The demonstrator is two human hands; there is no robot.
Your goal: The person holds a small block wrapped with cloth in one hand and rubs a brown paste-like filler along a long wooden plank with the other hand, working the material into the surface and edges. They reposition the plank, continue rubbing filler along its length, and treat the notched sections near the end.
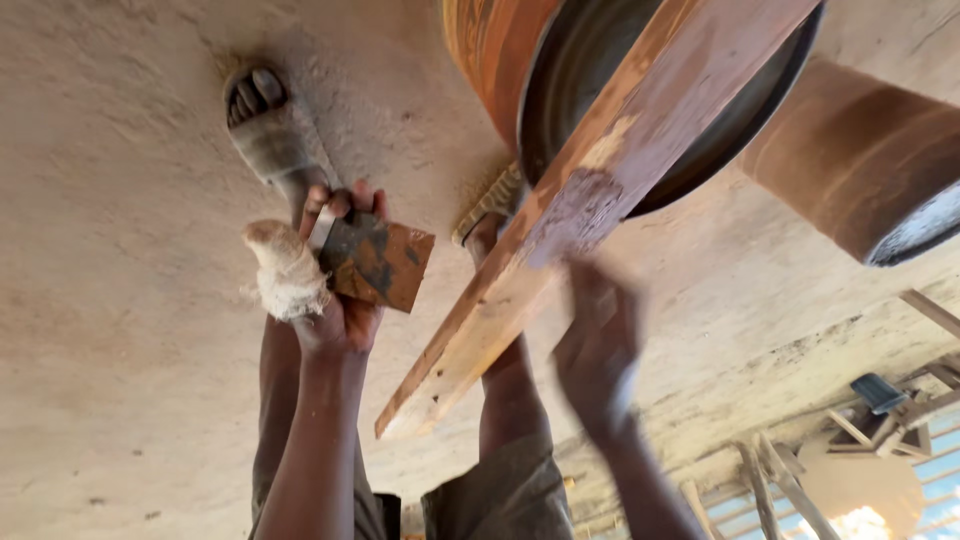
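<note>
A person's two bare hands were seen from a head-worn camera looking down over a dusty, pale concrete floor (120, 330). The left hand (335, 290) was raised in the left-centre of the view. A small, flat piece of brown sheet (385, 262), darkly stained, was pinched in it: the fingers (345, 203) were curled over the sheet's upper left edge and pressed together, and the thumb, wrapped in a frayed whitish bandage (285, 270), was set beside the sheet's left side. Most of the sheet stuck out to the right of the fingers, clear of the palm.

The right hand (600, 345) was shown right of centre, heavily blurred. It was placed just below and to the right of a long wooden plank (560, 230). Whether its fingers were spread or closed could not be told, nor whether the plank was touched.

The plank was laid on a slant from the upper right down to the lower middle, its lower end pointing between the two forearms. A worn, greyish scuffed patch was seen near its middle. Its upper part was rested across the mouth of a round rusty drum (600, 90) at the top of the view. A second rusty cylinder (860, 160) was lying to the right of the drum.

A foot in a dusty sandal (265, 125) was planted on the floor above the left hand. Wooden frames (790, 480) were piled in the lower right corner
</note>
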